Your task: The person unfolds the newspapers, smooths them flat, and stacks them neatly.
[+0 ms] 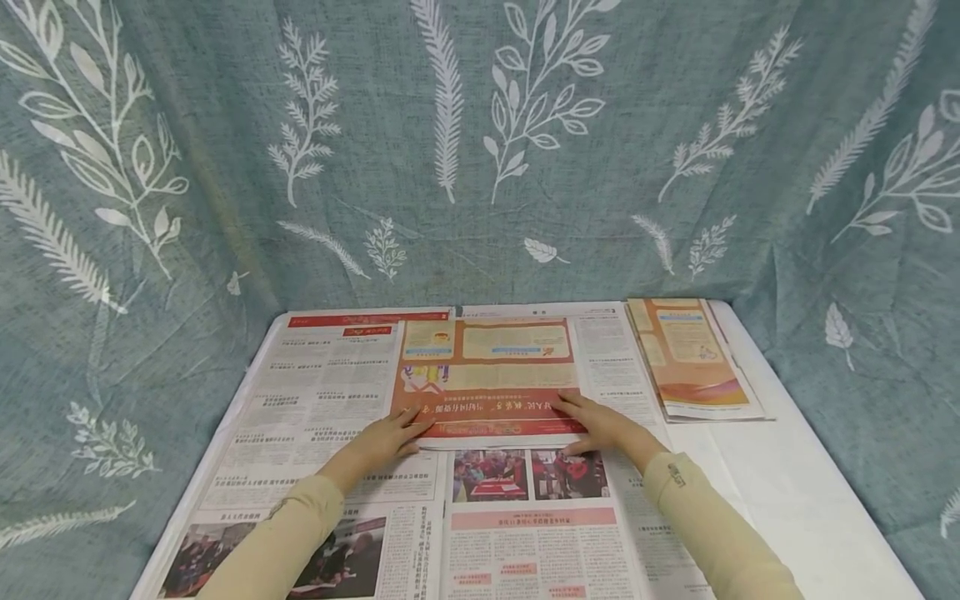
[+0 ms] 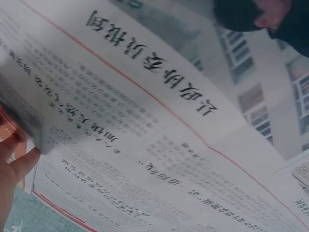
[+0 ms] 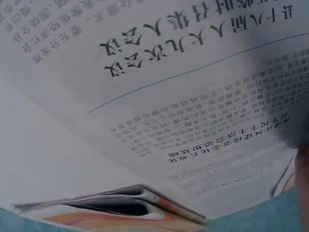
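Observation:
A folded newspaper point(image 1: 487, 379) with an orange and red printed face lies flat at the middle of the table. My left hand point(image 1: 384, 437) rests on its near left corner, fingers on the printed face and thumb along the near edge. On the opposite near corner, my right hand point(image 1: 609, 427) lies with spread fingers over the paper and its thumb by the near edge. From the left wrist, the left thumb and fingers point(image 2: 17, 162) show against the paper's layered edge. Only a strip of the right hand point(image 3: 302, 188) enters the right wrist view.
Open newspaper sheets point(image 1: 322, 400) spread beneath the folded one. To the right lies another folded orange newspaper point(image 1: 693, 358), its layered folds point(image 3: 145, 208) visible from the right wrist. A white tabletop point(image 1: 780, 500) shows at the right. Grey-green leaf-patterned cloth point(image 1: 480, 225) surrounds the table.

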Tool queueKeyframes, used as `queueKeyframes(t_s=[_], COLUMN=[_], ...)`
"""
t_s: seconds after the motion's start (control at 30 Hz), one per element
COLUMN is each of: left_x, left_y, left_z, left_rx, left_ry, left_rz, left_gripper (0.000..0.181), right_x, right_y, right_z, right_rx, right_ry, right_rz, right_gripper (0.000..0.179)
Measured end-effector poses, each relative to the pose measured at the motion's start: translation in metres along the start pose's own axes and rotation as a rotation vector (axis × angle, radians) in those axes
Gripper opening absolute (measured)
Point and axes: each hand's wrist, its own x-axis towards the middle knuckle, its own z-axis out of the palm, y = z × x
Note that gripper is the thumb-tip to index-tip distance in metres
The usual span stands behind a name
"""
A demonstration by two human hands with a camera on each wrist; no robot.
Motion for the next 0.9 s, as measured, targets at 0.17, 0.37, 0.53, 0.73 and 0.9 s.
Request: queueKeyframes(t_s=[0.17, 0.37, 0.53, 0.73, 0.9], left_x=[-0.002, 0.001, 0.002, 0.006, 0.008], left_y=[0.000, 0.000, -0.004, -0.008, -0.009], left_z=[-0.001, -0.003, -0.001, -0.008, -0.017], left_rx=[-0.046, -0.131, -0.183, -0.235, -0.383], left_ry=[-0.023, 0.012, 0.025, 0.087, 0.099], left_rz=[-0.043, -0.060, -0.118, -0.116, -0.150], left_gripper=[0.045, 0.039, 0.038, 0.010, 0.014], right_x=[-0.001, -0.001, -0.001, -0.004, -0.003], right_y=[0.000, 0.001, 0.002, 0.005, 0.007], right_z=[0.001, 0.001, 0.001, 0.000, -0.003], right_rx=[0.001, 0.042, 0.088, 0.129, 0.226], right_ry=[-0.009, -0.018, -0.031, -0.002, -0.027], right_rz=[0.012, 0.051, 0.064, -0.010, 0.069], right_gripper=[0.087, 0.083, 0.084, 0.087, 0.076])
